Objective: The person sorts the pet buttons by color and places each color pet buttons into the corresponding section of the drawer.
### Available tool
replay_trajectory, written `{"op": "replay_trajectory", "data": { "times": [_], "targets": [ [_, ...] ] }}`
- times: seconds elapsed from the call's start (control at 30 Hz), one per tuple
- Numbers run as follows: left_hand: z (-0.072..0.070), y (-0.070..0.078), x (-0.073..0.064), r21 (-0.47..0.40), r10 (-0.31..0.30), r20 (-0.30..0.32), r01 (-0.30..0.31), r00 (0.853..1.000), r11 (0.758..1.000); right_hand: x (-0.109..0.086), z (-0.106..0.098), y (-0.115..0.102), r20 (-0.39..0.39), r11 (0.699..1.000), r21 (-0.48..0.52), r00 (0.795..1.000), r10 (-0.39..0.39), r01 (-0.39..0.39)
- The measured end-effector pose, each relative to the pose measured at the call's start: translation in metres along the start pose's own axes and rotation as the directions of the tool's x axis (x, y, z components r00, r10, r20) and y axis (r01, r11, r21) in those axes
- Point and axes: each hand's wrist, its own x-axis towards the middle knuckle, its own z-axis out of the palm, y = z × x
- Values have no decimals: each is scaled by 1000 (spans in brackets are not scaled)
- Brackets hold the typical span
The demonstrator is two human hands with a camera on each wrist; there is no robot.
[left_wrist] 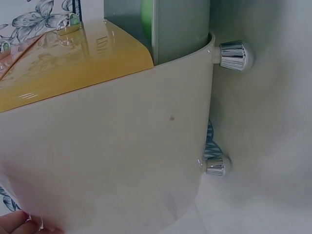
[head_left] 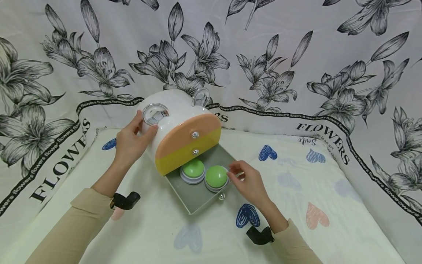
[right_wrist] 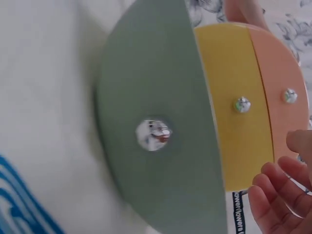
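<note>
A white rounded storage box (head_left: pixel 178 98) has orange and yellow drawer fronts, with clear ear-shaped pieces on top. Its grey-green bottom drawer (head_left: pixel 194 198) is pulled out. Inside sit two round things with green domes and white rims, the left green-domed piece (head_left: pixel 193 168) and the right green-domed piece (head_left: pixel 216 176). My left hand (head_left: pixel 132 141) grips the box's upper left side by the clear ear (head_left: pixel 155 114), thumb in front. My right hand (head_left: pixel 248 181), fingers loosely bent, is at the right green-domed piece; whether the fingertips touch it I cannot tell.
A pale cloth with printed hearts (head_left: pixel 267 153) lies under the box. Behind hangs a white flower-printed curtain (head_left: pixel 277 22). Silver knobs (right_wrist: pixel 153 134) jut from the drawer fronts, and silver feet (left_wrist: pixel 235 55) stick out below the box.
</note>
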Motion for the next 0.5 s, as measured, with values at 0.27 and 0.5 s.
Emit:
{"op": "replay_trajectory", "data": {
  "times": [0.27,0.5],
  "targets": [
    [0,1,0,4,-6,3,6,1000,1000,-28,3,14,-64,1000,-21,998,-6,5],
    [0,1,0,7,9,-3,-9,1000,1000,-48,16,27,-16,999,-35,1000,9,-10]
  ]
}}
